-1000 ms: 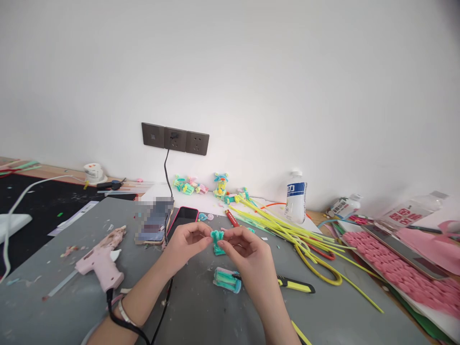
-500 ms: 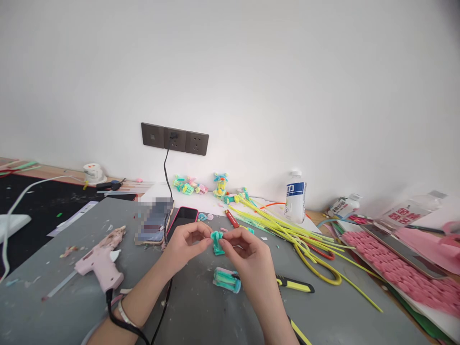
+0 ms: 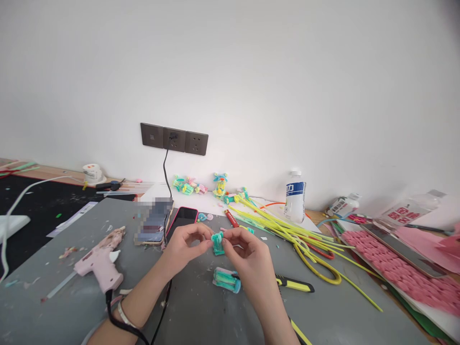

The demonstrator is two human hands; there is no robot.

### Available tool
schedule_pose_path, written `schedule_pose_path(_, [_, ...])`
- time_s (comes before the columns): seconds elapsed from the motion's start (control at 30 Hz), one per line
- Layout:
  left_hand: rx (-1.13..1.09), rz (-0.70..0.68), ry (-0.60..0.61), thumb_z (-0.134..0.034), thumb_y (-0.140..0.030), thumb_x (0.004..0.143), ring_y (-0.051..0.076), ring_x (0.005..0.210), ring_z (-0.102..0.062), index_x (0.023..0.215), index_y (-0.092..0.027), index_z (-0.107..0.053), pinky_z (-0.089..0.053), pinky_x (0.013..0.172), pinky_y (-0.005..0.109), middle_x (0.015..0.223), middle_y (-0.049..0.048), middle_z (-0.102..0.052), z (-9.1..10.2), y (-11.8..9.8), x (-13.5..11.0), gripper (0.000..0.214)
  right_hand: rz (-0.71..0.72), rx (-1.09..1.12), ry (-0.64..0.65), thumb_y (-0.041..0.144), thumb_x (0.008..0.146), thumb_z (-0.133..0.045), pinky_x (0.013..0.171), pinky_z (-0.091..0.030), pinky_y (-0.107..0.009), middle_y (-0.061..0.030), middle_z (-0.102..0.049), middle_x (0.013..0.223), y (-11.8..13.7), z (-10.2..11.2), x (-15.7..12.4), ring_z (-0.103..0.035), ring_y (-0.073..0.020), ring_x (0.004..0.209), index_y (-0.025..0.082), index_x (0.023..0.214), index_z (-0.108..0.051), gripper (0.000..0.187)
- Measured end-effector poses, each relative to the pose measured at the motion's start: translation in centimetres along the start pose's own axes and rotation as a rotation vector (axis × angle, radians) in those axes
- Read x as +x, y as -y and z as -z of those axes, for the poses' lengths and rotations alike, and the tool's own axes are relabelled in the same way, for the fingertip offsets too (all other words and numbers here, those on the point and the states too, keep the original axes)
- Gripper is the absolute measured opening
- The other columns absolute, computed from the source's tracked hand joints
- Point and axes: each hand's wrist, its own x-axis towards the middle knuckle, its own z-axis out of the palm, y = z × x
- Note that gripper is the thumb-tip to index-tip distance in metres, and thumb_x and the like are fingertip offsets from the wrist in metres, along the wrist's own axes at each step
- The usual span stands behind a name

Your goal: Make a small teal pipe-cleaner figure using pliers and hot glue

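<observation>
Between my two hands, above the grey mat, is a small teal piece of bent fuzzy pipe cleaner. My left hand pinches its left side between thumb and fingertips. On the other side, my right hand pinches it the same way. Below it on the mat lies a teal and pale pink bundle of pipe cleaner, partly behind my right wrist. A yellow and black utility knife rests right of that wrist, its near end hidden by the arm.
A pink glue gun with its black cord lies left on the grey mat. Yellow-green pipe cleaners spread to the right. Behind are two phones, small pipe-cleaner figures, a white bottle and a wall socket.
The teal piece and both hands stay almost in place, with slight finger shifts on the piece. The view has moved very slightly.
</observation>
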Motion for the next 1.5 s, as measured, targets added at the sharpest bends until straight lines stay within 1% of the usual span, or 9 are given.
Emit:
schedule_pose_path(0.13, [-0.003,0.004,-0.02,-0.068,-0.034,0.081,0.018,0.076,-0.057,0.072,-0.017,-0.062,-0.047,0.069,0.029,0.079,0.0052,-0.063,-0.02,-0.01,0.1,0.02,-0.008,0.018,0.012,0.038,0.079,-0.067,0.057,-0.052,-0.026,-0.0062,-0.069,0.076,0.22,0.09,-0.09,-0.062,-0.0183,0.067,0.017,0.079,-0.069,0.021])
schedule_pose_path(0.27, [-0.024,0.005,-0.036,-0.069,-0.033,0.081,0.017,0.075,-0.056,0.073,-0.016,-0.063,-0.047,0.068,0.028,0.079,0.0047,-0.063,-0.05,0.18,0.23,0.019,0.005,0.051,0.016,0.042,0.08,-0.067,0.055,-0.05,-0.025,-0.0046,-0.066,0.072,0.45,0.18,-0.16,-0.059,-0.0164,0.064,0.017,0.077,-0.068,0.025])
schedule_pose_path(0.4, [-0.036,-0.016,-0.052,-0.069,-0.029,0.081,0.018,0.077,-0.057,0.073,-0.016,-0.063,-0.046,0.07,0.027,0.078,0.0047,-0.063,-0.08,0.35,0.2,0.017,-0.012,0.056,0.011,0.042,0.077,-0.071,0.056,-0.051,-0.025,-0.0049,-0.066,0.076,0.36,0.09,-0.25,-0.061,-0.0171,0.067,0.018,0.077,-0.066,0.024])
schedule_pose_path(0.57, [-0.018,-0.02,-0.039,-0.068,-0.031,0.082,0.018,0.076,-0.057,0.074,-0.016,-0.064,-0.045,0.068,0.027,0.079,0.0049,-0.063,-0.01,0.36,0.14,0.017,0.013,0.041,-0.024,0.038,0.071,-0.076,0.057,-0.053,-0.026,-0.005,-0.067,0.078,0.12,-0.21,-0.21,-0.061,-0.0172,0.066,0.019,0.076,-0.066,0.023])
schedule_pose_path(0.8, [0.01,-0.047,-0.017,-0.067,-0.03,0.084,0.019,0.081,-0.057,0.076,-0.017,-0.064,-0.045,0.072,0.028,0.082,0.005,-0.064,0.13,0.48,0.03,0.016,0.056,-0.005,-0.041,0.039,0.076,-0.072,0.057,-0.054,-0.026,-0.0054,-0.066,0.075,-0.04,-0.35,-0.14,-0.062,-0.0182,0.068,0.019,0.075,-0.065,0.021])
schedule_pose_path(0.93, [0.025,-0.08,-0.002,-0.067,-0.028,0.085,0.018,0.08,-0.057,0.076,-0.018,-0.063,-0.045,0.071,0.028,0.083,0.005,-0.064,0.1,0.47,0.06,0.015,0.045,-0.01,-0.039,0.039,0.077,-0.07,0.058,-0.054,-0.027,-0.0054,-0.065,0.076,-0.12,-0.33,-0.15,-0.061,-0.0182,0.068,0.019,0.076,-0.065,0.021])
schedule_pose_path(1.17, [0.035,-0.115,-0.011,-0.068,-0.026,0.085,0.018,0.082,-0.057,0.078,-0.018,-0.065,-0.045,0.071,0.028,0.09,0.0064,-0.063,0.1,0.48,-0.01,0.011,0.019,0.007,-0.008,0.039,0.079,-0.069,0.056,-0.051,-0.025,-0.0048,-0.066,0.076,0.22,-0.19,-0.26,-0.06,-0.0171,0.067,0.019,0.076,-0.065,0.021])
schedule_pose_path(1.33, [0.035,-0.135,-0.005,-0.068,-0.024,0.085,0.018,0.082,-0.056,0.078,-0.018,-0.065,-0.044,0.071,0.028,0.087,0.005,-0.061,0.05,0.47,-0.04,0.01,0.021,0.018,-0.011,0.038,0.078,-0.069,0.057,-0.051,-0.025,-0.0048,-0.065,0.074,0.27,-0.17,-0.29,-0.061,-0.0178,0.067,0.018,0.075,-0.065,0.02])
schedule_pose_path(1.5, [0.042,-0.146,-0.003,-0.068,-0.026,0.086,0.018,0.08,-0.055,0.077,-0.018,-0.063,-0.044,0.07,0.028,0.084,0.0046,-0.06,0.01,0.41,0.02,0.013,0.053,0.018,-0.033,0.038,0.077,-0.069,0.056,-0.053,-0.026,-0.0054,-0.065,0.075,0.32,-0.19,-0.3,-0.06,-0.0172,0.066,0.018,0.072,-0.065,0.021])
